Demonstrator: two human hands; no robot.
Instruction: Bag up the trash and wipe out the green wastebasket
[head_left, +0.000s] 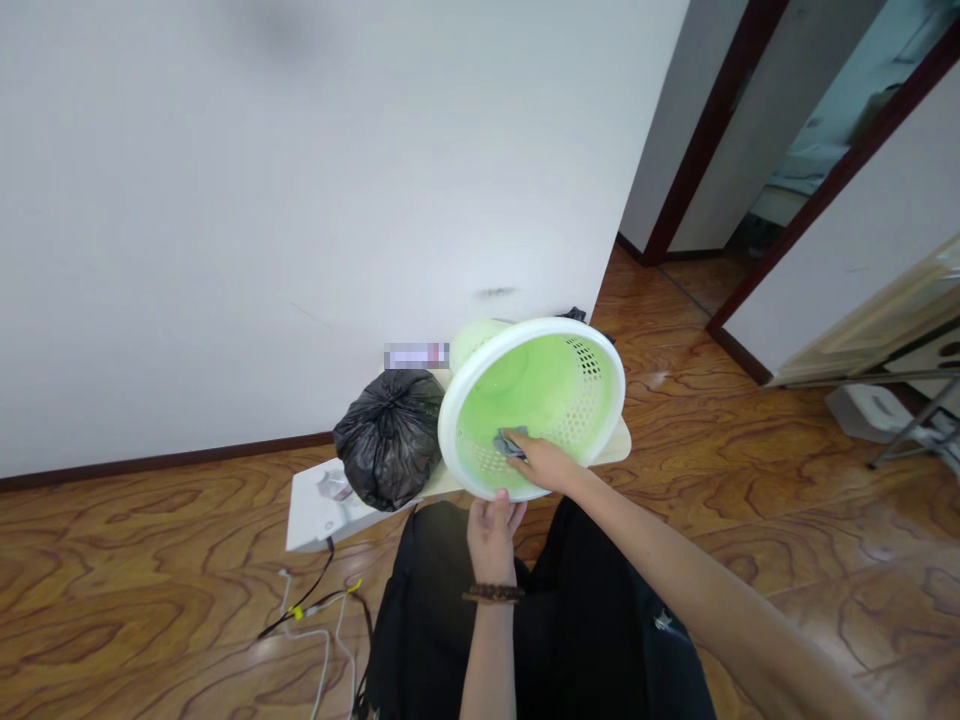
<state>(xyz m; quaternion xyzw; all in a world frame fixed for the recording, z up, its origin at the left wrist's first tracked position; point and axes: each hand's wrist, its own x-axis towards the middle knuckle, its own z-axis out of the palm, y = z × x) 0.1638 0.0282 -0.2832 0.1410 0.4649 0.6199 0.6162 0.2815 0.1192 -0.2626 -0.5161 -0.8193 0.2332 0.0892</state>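
Observation:
A light green plastic basket with a white rim and perforated sides is tilted so that its mouth faces me. My left hand grips the near lower rim, thumb on top and fingers partly hidden beneath. Inside the basket, my right hand holds a small grey cloth against the lower inner wall. Behind and below the basket is a pale low bench, partly covered by it.
A tied black plastic bag sits just left of the basket. Further left is a white box, with loose cables on the wooden floor. The wall rises behind. A doorway and a metal-legged rack are at right.

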